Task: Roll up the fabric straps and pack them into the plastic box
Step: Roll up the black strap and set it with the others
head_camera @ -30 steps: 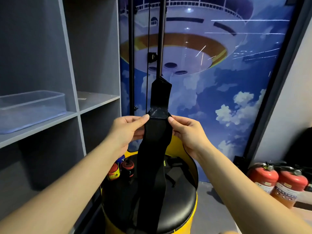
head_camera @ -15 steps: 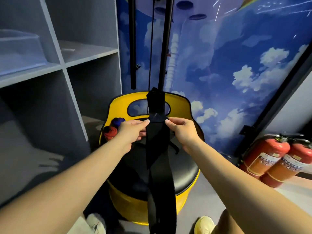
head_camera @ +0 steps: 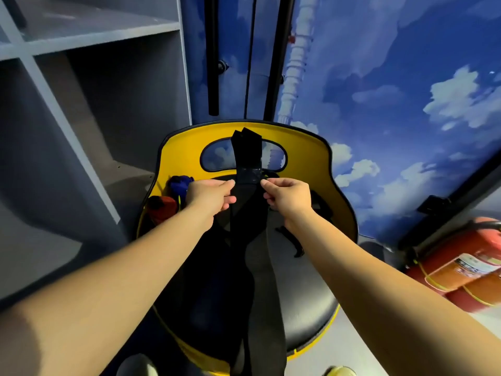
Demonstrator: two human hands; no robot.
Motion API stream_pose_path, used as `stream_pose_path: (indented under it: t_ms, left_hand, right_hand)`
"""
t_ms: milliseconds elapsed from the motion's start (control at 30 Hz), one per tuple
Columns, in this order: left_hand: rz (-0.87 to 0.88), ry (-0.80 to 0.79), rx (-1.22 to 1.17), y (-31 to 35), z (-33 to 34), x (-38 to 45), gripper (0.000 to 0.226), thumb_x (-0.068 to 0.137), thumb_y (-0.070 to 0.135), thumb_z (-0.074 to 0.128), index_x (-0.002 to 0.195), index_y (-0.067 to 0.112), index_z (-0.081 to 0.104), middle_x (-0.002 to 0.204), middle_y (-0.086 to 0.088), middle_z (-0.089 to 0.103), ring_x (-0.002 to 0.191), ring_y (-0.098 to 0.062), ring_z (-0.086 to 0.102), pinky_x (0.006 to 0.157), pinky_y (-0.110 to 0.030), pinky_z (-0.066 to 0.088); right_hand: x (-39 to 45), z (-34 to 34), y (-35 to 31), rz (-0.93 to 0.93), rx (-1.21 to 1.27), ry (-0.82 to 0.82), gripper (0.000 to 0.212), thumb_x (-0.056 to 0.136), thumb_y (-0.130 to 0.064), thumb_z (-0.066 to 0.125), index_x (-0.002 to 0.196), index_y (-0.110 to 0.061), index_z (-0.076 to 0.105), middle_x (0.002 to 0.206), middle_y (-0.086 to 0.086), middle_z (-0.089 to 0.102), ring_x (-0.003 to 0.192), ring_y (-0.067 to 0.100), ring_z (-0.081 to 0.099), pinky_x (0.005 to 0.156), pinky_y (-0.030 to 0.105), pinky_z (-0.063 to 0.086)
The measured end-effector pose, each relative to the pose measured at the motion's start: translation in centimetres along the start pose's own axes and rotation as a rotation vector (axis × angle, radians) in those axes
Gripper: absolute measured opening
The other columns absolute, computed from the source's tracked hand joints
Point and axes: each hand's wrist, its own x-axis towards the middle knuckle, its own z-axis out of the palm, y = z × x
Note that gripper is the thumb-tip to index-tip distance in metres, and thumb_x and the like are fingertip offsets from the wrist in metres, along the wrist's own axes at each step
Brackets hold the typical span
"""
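Two hands, the left hand (head_camera: 210, 195) and the right hand (head_camera: 288, 195), pinch one black fabric strap (head_camera: 248, 213) above one yellow stool (head_camera: 339, 213); two rolled straps, one blue (head_camera: 180, 183) and one red (head_camera: 161, 208), sit beside one red fire extinguisher (head_camera: 461, 264).

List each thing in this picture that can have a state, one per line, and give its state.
Black strap: unrolled, held up by its edges, long end hanging down.
Left hand: pinching the strap's left edge.
Right hand: pinching the strap's right edge.
Red roll: rolled up, at the chair's left side.
Blue roll: rolled up, behind the red one.
Fire extinguisher: leaning, on the floor.
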Motion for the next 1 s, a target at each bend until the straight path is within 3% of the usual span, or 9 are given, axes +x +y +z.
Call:
stream_pose_path:
  t_ms: [167,333,400,467,533,633,667,800,1000]
  left_hand:
    - [-0.030,0.018,-0.016,-0.9,2.0,5.6,0.007,0.091,0.015,0.074,0.096,0.010,0.074,0.076,-0.002,0.073,0.071,-0.016,0.072,0.064,-0.029,0.056]
    - [-0.021,0.008,0.001,-1.4,3.5,9.3,0.018,0.092,0.006,0.066,0.085,0.022,0.070,0.078,0.003,0.070,0.090,-0.023,0.071,0.089,-0.036,0.058]
    - [-0.021,-0.006,0.042,-1.2,3.7,10.2,0.018,0.093,0.008,0.062,0.099,0.022,0.072,0.084,0.008,0.068,0.098,-0.022,0.070,0.094,-0.038,0.057]
    - [-0.022,-0.027,0.085,-1.4,3.7,11.0,0.030,0.089,0.013,0.060,0.116,0.020,0.071,0.091,0.009,0.067,0.104,-0.022,0.068,0.098,-0.041,0.055]
    - [-0.007,-0.033,0.114,-1.8,3.6,11.9,0.044,0.078,0.023,0.061,0.121,0.024,0.069,0.106,0.002,0.069,0.106,-0.024,0.067,0.098,-0.045,0.055]
    - [0.023,-0.058,0.123,-2.0,3.4,11.1,0.015,0.086,0.019,0.062,0.094,0.030,0.070,0.104,-0.001,0.070,0.102,-0.023,0.067,0.094,-0.039,0.055]
    - [0.035,-0.077,0.111,-1.9,3.4,10.4,0.016,0.090,0.015,0.062,0.089,0.030,0.068,0.100,-0.001,0.069,0.100,-0.022,0.068,0.092,-0.037,0.055]
    - [0.074,-0.118,0.074,-1.7,2.9,6.9,0.024,0.097,0.005,0.057,0.116,0.016,0.068,0.102,-0.005,0.071,0.096,-0.019,0.070,0.084,-0.031,0.057]
    - [0.101,-0.089,0.137,-2.0,0.9,0.1,0.022,0.096,0.007,0.053,0.105,0.018,0.069,0.095,-0.002,0.073,0.087,-0.017,0.069,0.080,-0.029,0.056]
  right_hand:
    - [5.8,2.6,1.5,0.036,-0.051,0.049,0.016,0.084,-0.016,0.081,0.080,-0.013,0.066,0.076,0.004,0.071,0.063,0.012,0.067,0.068,0.030,0.061]
    - [10.7,5.0,3.2,0.098,-0.033,0.067,0.011,0.090,-0.006,0.071,0.082,-0.012,0.067,0.085,0.009,0.072,0.070,0.014,0.069,0.073,0.028,0.060]
    - [12.1,5.8,3.5,0.112,-0.027,0.029,0.018,0.092,0.001,0.063,0.085,-0.015,0.067,0.088,0.006,0.071,0.086,0.019,0.070,0.086,0.034,0.059]
    - [12.8,6.2,3.8,0.123,-0.037,-0.044,0.026,0.093,0.007,0.053,0.101,-0.013,0.068,0.092,0.002,0.068,0.102,0.024,0.068,0.097,0.039,0.055]
    - [12.9,6.3,3.9,0.131,-0.055,-0.099,0.038,0.094,0.009,0.046,0.123,-0.007,0.064,0.104,0.004,0.067,0.111,0.025,0.064,0.102,0.040,0.052]
    - [12.1,5.8,3.9,0.128,-0.064,-0.130,0.044,0.095,0.010,0.042,0.135,-0.001,0.057,0.129,0.010,0.062,0.121,0.026,0.060,0.107,0.040,0.048]
    - [11.6,5.5,3.8,0.128,-0.061,-0.137,0.045,0.095,0.010,0.041,0.137,-0.001,0.055,0.132,0.010,0.061,0.122,0.025,0.059,0.108,0.040,0.048]
    - [8.9,4.0,3.4,0.126,-0.020,-0.159,0.047,0.095,0.011,0.039,0.137,-0.001,0.055,0.131,0.012,0.062,0.117,0.024,0.062,0.106,0.040,0.050]
    - [2.2,1.8,2.8,0.068,-0.039,-0.152,0.038,0.094,0.006,0.046,0.127,-0.004,0.061,0.118,0.010,0.069,0.107,0.020,0.066,0.098,0.032,0.054]
